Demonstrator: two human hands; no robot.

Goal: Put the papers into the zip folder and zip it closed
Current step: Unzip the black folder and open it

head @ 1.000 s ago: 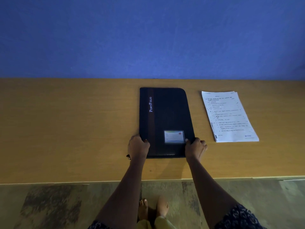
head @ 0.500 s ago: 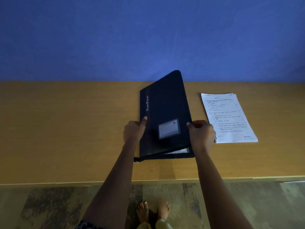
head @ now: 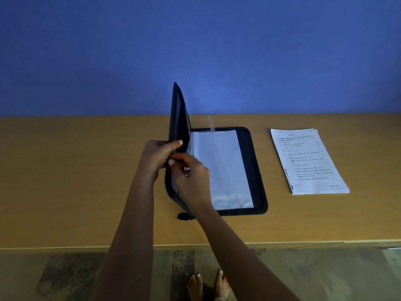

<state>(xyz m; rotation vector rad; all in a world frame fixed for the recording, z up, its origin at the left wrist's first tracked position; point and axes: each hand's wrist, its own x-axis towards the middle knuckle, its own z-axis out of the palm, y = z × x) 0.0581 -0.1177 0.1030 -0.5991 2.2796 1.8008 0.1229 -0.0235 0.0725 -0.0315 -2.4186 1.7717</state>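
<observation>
Black zip folder (head: 249, 170), fabric-edged, rectangular, lies open on the tan wooden surface (head: 76, 181). Back half flat on the surface; front cover (head: 179, 118) stands nearly upright along the folder's left side, top corner reaching up against the blue wall (head: 195, 51).

Inside the flat half: clear plastic sleeves (head: 219, 166) over a white sheet. One thin sleeve edge stands partly raised near the folder's far end; blurred, hard to read.

Left hand (head: 157, 158) closed on the near edge of the upright cover, thumb on the inner face, fingers wrapped behind. Right hand (head: 191, 177) reaches across to the same edge just below the left, fingers curled and pinched together at the cover's inner side. What exactly it pinches I cannot tell: cover edge or a sleeve.

Small black zip pull tab (head: 184, 216) lies on the surface at the folder's near left corner.

Stack of white printed papers (head: 308, 161) lies flat on the surface to the right of the folder, apart from it, untouched, print facing up.

Below the surface's near edge: patterned floor (head: 76, 276) and bare feet (head: 208, 285), nearer than the folder.
</observation>
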